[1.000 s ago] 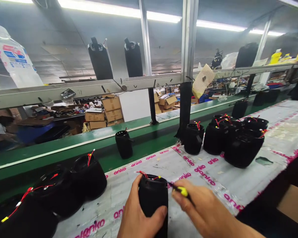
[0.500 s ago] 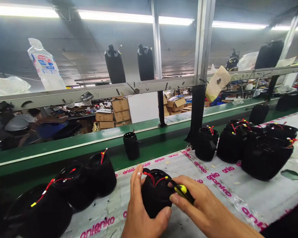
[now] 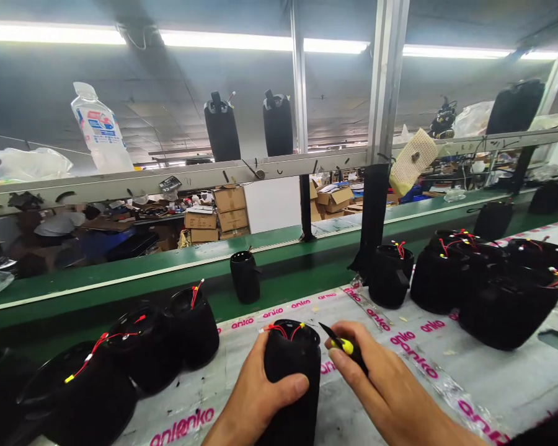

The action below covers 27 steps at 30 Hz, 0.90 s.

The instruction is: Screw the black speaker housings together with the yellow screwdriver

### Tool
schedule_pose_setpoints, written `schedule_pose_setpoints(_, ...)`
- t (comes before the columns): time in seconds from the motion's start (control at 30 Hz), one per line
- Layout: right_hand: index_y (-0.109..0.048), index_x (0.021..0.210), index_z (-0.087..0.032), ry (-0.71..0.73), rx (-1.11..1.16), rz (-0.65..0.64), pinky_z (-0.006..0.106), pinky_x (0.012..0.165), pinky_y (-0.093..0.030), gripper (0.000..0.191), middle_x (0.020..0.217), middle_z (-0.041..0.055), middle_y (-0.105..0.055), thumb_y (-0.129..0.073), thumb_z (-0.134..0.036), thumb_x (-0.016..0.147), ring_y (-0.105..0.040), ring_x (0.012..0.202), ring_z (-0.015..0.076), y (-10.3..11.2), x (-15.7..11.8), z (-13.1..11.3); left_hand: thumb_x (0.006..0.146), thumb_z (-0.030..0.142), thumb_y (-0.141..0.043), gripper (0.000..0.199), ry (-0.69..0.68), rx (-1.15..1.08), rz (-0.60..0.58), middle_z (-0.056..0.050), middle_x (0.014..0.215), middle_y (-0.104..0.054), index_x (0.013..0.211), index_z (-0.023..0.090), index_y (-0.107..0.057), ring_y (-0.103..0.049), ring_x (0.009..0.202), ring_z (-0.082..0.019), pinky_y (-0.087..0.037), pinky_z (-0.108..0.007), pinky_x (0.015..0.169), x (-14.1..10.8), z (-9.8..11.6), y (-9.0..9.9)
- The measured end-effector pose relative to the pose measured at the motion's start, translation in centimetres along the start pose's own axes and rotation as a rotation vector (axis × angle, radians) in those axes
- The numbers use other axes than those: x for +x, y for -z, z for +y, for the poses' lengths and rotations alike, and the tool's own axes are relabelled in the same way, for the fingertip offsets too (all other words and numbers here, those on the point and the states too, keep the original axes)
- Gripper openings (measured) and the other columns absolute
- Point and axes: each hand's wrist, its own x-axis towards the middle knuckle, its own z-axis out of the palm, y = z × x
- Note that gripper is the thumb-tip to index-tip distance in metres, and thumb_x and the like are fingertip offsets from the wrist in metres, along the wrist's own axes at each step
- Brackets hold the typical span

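My left hand (image 3: 265,390) is wrapped round a black fabric-covered cylinder (image 3: 294,365), its thumb across the near side. The cylinder's open rim faces up and toward me, with red wires and a small yellow connector at the top. In my right hand (image 3: 376,371) is a black and yellow cutting tool (image 3: 346,347), pinched between thumb and fingers. Its dark pointed tip sits just right of the rim, apart from the cylinder. The fingertips of my left hand are hidden behind the cylinder.
Black cylinders with red wires stand at the left (image 3: 193,325) and right (image 3: 390,279) on the printed plastic sheet (image 3: 190,396). A smaller one (image 3: 245,277) is on the green belt (image 3: 302,266). A metal shelf (image 3: 214,170) with a bottle (image 3: 102,133) crosses behind.
The cylinder in my left hand has tipped, showing more of its side. My right hand with the cutting tool has moved away from the rim, to the right.
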Motion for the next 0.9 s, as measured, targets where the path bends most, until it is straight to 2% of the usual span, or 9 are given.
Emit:
schedule_pose_setpoints(0.13, -0.051, 0.115, -0.026, 0.313, -0.224, -0.017, 0.029, 0.06, -0.047, 0.014, 0.088, -0.0016, -0.068, -0.04, -0.029, 0.106, -0.068, 0.072, 0.0173, 0.4, -0.4, -1.1, 0.069, 0.052, -0.082, 0.066, 0.035, -0.095, -0.019, -0.007, 0.111, -0.074, 0.122, 0.019, -0.06, -0.068, 0.103, -0.03, -0.051, -0.039, 0.092, -0.3, 0.1, -0.4)
schedule_pose_setpoints(0.27, -0.05, 0.103, -0.024, 0.466, -0.436, -0.024, 0.032, 0.05, -0.036, 0.013, 0.079, -0.0014, -0.062, -0.038, -0.023, 0.106, -0.062, 0.061, 0.0184, 0.6, -0.1, -1.9, 0.071, 0.053, -0.08, 0.062, -0.007, -0.033, 0.056, -0.007, 0.115, -0.073, 0.121, 0.02, -0.062, -0.066, 0.108, -0.03, -0.049, -0.038, 0.096, -0.3, 0.1, -0.7)
schedule_pose_setpoints(0.4, -0.048, 0.099, -0.025, 0.484, -0.516, -0.044, 0.034, 0.048, -0.032, 0.007, 0.076, -0.0022, -0.059, -0.047, -0.018, 0.101, -0.059, 0.057, 0.0192, 0.5, 0.1, -1.9, 0.072, 0.053, -0.08, 0.065, -0.008, 0.025, 0.04, -0.007, 0.121, -0.072, 0.125, 0.021, -0.06, -0.065, 0.113, -0.03, -0.048, -0.039, 0.1, -0.1, -0.3, -0.4)
schedule_pose_setpoints(0.5, -0.047, 0.1, -0.025, 0.482, -0.522, -0.06, 0.035, 0.049, -0.032, 0.012, 0.078, -0.0025, -0.059, -0.054, -0.015, 0.097, -0.059, 0.059, 0.0198, 0.3, 0.2, -1.5, 0.074, 0.054, -0.078, 0.065, -0.003, 0.023, 0.002, -0.007, 0.121, -0.072, 0.126, 0.021, -0.057, -0.065, 0.111, -0.03, -0.048, -0.039, 0.099, -0.1, -0.5, -0.2)
schedule_pose_setpoints(0.67, -0.047, 0.105, -0.025, 0.486, -0.573, -0.08, 0.036, 0.05, -0.03, 0.016, 0.079, -0.0021, -0.057, -0.057, -0.016, 0.096, -0.057, 0.061, 0.0214, 0.1, 0.1, -0.7, 0.073, 0.054, -0.078, 0.066, -0.005, 0.016, 0.013, -0.007, 0.12, -0.072, 0.126, 0.021, -0.057, -0.065, 0.112, -0.031, -0.047, -0.039, 0.099, -0.1, -0.3, -0.4)
schedule_pose_setpoints(0.9, -0.045, 0.101, -0.025, 0.494, -0.675, -0.14, 0.036, 0.053, -0.028, 0.033, 0.079, -0.0026, -0.056, -0.057, -0.001, 0.082, -0.056, 0.062, 0.0218, 0.6, 0.0, -0.1, 0.073, 0.055, -0.078, 0.072, 0.01, 0.064, 0.028, -0.008, 0.129, -0.068, 0.132, 0.021, -0.055, -0.061, 0.12, -0.033, -0.044, -0.042, 0.104, -0.2, 0.0, -0.5)
